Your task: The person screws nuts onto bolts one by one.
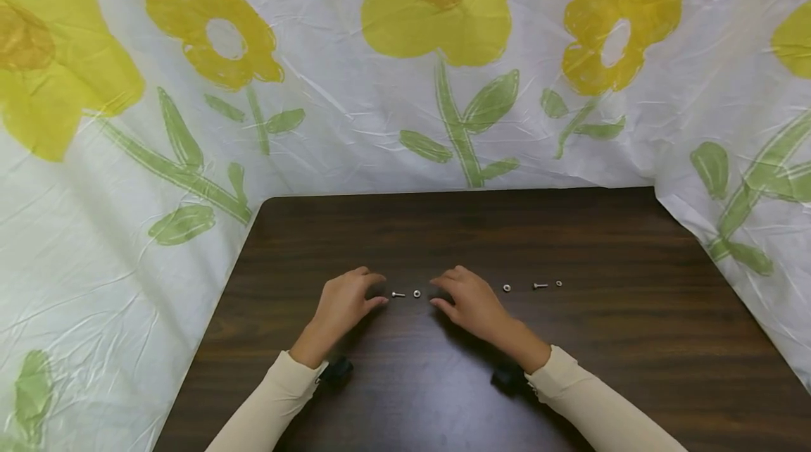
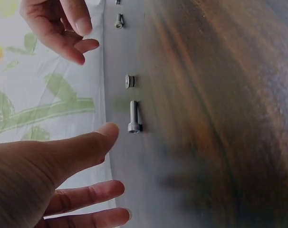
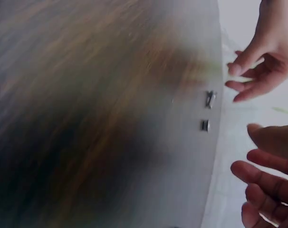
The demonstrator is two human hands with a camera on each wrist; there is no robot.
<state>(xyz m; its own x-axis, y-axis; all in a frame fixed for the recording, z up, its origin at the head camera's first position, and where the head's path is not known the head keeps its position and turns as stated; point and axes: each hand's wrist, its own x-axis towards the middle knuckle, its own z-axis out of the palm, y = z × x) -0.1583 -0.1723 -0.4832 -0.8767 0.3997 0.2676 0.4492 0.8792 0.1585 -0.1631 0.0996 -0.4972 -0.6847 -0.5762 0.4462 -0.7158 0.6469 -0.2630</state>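
My left hand (image 1: 345, 300) is just left of a small metal bolt (image 1: 398, 294), its thumb and fingers parted and nothing between them. In the left wrist view that bolt (image 2: 133, 118) lies on its side near the thumb tip. Beside it is a metal nut (image 1: 417, 293), seen also in the right wrist view as a short nut (image 3: 206, 125). My right hand (image 1: 472, 304) hovers to the right of this nut, fingers loosely bent and holding nothing. Neither hand touches the hardware.
Right of my right hand, a second nut (image 1: 507, 288), another bolt (image 1: 540, 286) and a smaller nut (image 1: 559, 283) lie in a rough row on the dark wooden table (image 1: 405, 234). A white flowered cloth (image 1: 355, 100) hangs behind the table and along its sides.
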